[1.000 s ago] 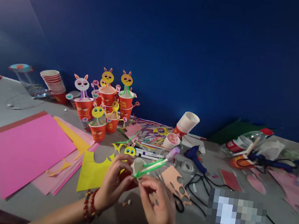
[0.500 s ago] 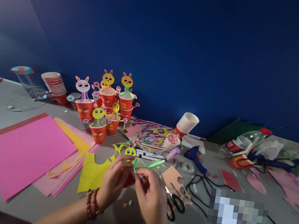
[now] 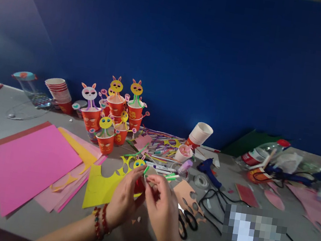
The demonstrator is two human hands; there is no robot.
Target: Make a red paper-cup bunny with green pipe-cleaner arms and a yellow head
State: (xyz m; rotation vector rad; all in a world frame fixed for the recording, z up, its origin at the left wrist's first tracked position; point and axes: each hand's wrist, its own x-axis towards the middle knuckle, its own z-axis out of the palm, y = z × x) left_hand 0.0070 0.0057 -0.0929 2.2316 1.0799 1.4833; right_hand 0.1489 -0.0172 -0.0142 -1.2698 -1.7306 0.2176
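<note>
My left hand (image 3: 125,199), with a bead bracelet at the wrist, is closed around a red paper cup (image 3: 139,185) held low over the table. My right hand (image 3: 162,206) pinches at the cup's rim, where a short green straw piece (image 3: 145,170) sticks up. A yellow bunny face cut-out (image 3: 139,163) lies just behind the cup. Black-handled scissors (image 3: 187,221) lie on the table right of my right hand.
Finished bunny cups (image 3: 114,117) stand in a group at the back. Pink paper sheets (image 3: 29,163) and a cut yellow sheet (image 3: 101,186) lie left. Cup stacks (image 3: 59,89) (image 3: 200,133), markers, a blue glue gun (image 3: 209,170) with black cable, and a bottle (image 3: 261,153) crowd the right.
The long green straw that stuck out to the right of the cup is now only a short stub above it. Both hands have drawn closer together around the cup.
</note>
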